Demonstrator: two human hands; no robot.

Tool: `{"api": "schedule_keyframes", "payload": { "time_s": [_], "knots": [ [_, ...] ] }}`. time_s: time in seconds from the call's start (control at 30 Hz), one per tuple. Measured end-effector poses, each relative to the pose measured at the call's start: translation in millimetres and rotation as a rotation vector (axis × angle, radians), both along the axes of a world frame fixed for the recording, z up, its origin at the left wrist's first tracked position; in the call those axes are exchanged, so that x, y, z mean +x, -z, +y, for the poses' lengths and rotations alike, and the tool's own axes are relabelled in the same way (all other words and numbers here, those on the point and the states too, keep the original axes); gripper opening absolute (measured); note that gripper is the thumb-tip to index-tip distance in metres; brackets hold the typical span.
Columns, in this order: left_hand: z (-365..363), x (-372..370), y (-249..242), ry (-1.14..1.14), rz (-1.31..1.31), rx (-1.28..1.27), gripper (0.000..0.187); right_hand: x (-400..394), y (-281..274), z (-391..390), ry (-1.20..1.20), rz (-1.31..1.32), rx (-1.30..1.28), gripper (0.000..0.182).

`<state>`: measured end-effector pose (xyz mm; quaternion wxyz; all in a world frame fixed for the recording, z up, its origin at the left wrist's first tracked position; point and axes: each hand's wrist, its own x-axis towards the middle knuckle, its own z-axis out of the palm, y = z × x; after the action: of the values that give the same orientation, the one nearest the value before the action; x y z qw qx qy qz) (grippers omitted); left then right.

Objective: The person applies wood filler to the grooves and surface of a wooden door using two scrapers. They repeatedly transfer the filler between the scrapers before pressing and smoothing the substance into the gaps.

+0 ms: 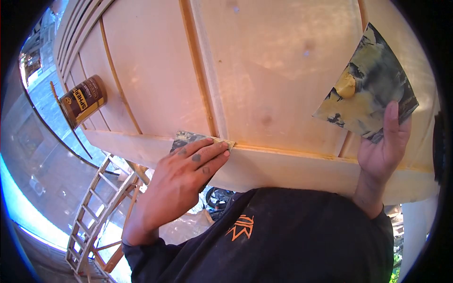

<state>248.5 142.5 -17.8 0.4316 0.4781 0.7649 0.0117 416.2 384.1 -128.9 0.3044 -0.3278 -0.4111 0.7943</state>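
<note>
My left hand is closed on a small putty-smeared spreader, its fingers pressing it against the wooden panel where a dark strip meets the lower rail. Under the fingers, part of the spreader is hidden. On the right, my right hand grips the lower edge of a larger dark plate, with the thumb over its face. Yellowish and grey filler is smeared across that plate, and a thicker yellow lump sits near its left side. Orange-brown filler lines the rail's edge to the right of my left hand.
A brown can with a yellow label and a thin stick beside it stands at the panel's left part. Slats run along the upper left. A ladder is at the lower left, near a large curved grey surface.
</note>
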Motion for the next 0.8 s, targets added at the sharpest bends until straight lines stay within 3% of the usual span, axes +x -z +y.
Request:
{"api": "schedule_keyframes", "payload": {
  "time_s": [0.3, 0.4, 0.63, 0.8],
  "knots": [
    [29, -41, 9, 0.072, -0.333, -0.138, 0.041, 11, 6, 4, -0.033, 0.029, 0.008, 0.027],
    [34, -48, 14, 0.096, -0.401, -0.169, 0.042, 19, 14, 7, -0.148, 0.113, 0.018, 0.032],
    [42, -55, 20, 0.122, -0.476, -0.187, 0.046, 19, 17, 6, -0.14, 0.182, 0.014, 0.032],
    [49, -83, 14, 0.051, -0.645, -0.297, 0.045, 3, 1, 1, -0.056, 0.072, 0.013, 0.019]
  ]
}}
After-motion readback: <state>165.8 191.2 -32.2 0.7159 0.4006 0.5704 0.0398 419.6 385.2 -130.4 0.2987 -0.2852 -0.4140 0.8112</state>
